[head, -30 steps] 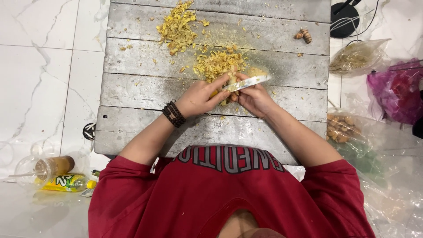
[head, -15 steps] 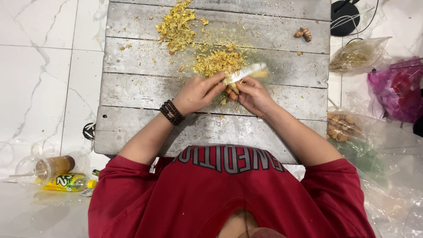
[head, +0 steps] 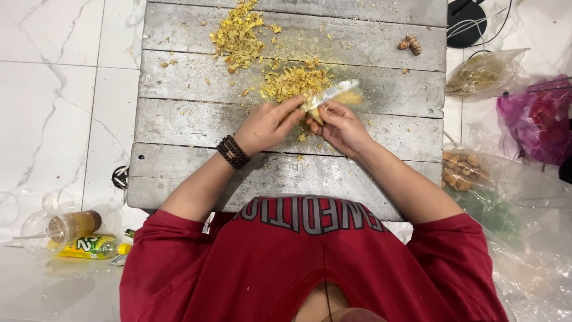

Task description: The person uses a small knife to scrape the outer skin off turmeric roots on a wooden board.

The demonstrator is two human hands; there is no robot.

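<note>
Red sleeves at 6 o'clock, then both hands mid-board: left hand (head: 266,125) pinches a small root (head: 314,116), right hand (head: 341,126) grips the knife (head: 331,94). Peeling, I reckon; next stroke needs shallow blade angle. Yellow peelings (head: 293,82) at 12.

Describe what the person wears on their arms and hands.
Both arms are bare from the elbow down, with red sleeves pushed up. The left wrist carries a dark beaded bracelet wound in several loops. The left hand and right hand are gloveless; no rings visible.
</note>
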